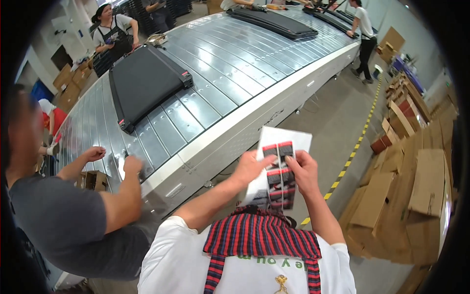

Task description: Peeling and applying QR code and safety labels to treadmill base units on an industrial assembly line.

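In front of my chest, both hands grip a white sheet point(280, 177) printed with rows of red-and-black labels; whether it is one sheet or a stack I cannot tell. My left hand point(252, 169) pinches its left side, the thumb lying over the labels. On the opposite side my right hand point(304, 171) is closed on the edge, with its thumb on the label column. The fingers behind the sheet are hidden. It is held tilted, apart from the white side of the long conveyor table point(235, 142).
A black folded panel point(149, 81) lies on the metal rollers, and another point(271, 23) farther along. Close on my left, a person in a dark shirt point(58, 210) works at the rollers. Cardboard boxes point(391, 206) are piled at right, beyond a yellow-black floor line point(360, 142).
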{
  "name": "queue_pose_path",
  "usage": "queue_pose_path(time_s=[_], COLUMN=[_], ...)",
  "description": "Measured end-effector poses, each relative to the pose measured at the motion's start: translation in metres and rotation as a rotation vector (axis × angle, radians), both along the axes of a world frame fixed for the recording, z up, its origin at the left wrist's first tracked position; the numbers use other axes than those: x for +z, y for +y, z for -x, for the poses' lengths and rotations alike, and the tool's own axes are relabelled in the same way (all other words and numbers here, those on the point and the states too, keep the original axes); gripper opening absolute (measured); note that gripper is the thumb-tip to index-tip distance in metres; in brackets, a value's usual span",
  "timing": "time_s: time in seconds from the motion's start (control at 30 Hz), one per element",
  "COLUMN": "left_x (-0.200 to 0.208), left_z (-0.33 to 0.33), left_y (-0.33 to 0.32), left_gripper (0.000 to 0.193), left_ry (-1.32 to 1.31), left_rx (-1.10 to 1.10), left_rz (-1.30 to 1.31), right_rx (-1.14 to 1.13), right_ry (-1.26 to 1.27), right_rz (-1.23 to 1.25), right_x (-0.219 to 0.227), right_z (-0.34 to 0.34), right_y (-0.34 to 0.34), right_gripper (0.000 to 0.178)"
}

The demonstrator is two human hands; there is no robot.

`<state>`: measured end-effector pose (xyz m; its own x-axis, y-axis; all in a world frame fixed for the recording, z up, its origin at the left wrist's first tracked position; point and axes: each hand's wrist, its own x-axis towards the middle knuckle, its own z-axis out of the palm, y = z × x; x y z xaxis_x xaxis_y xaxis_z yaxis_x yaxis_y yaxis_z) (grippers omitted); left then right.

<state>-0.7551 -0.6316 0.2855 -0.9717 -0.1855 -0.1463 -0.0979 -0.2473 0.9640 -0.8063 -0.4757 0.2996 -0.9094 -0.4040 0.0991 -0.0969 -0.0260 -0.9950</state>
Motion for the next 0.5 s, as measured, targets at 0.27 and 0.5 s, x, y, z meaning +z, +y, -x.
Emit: queue_pose_path(time_s=[0.27,0.5], left_x=[0.033,0.048], left_z=[0.094,0.108], left_y=[-0.054,-0.104], left_gripper=[0.026,0.026], left_ry=[0.053,-0.055], left_rx=[0.526,0.61], left_rz=[-0.018,0.053], right_rx=[0.451,0.659], right_ry=[-0.034,-0.024], right_rz=[0.038,-0.099], right_x=[0.04,0.049], right_z=[0.163,0.208], right_y=[-0.064,-0.138], right_gripper=[0.013,0.019])
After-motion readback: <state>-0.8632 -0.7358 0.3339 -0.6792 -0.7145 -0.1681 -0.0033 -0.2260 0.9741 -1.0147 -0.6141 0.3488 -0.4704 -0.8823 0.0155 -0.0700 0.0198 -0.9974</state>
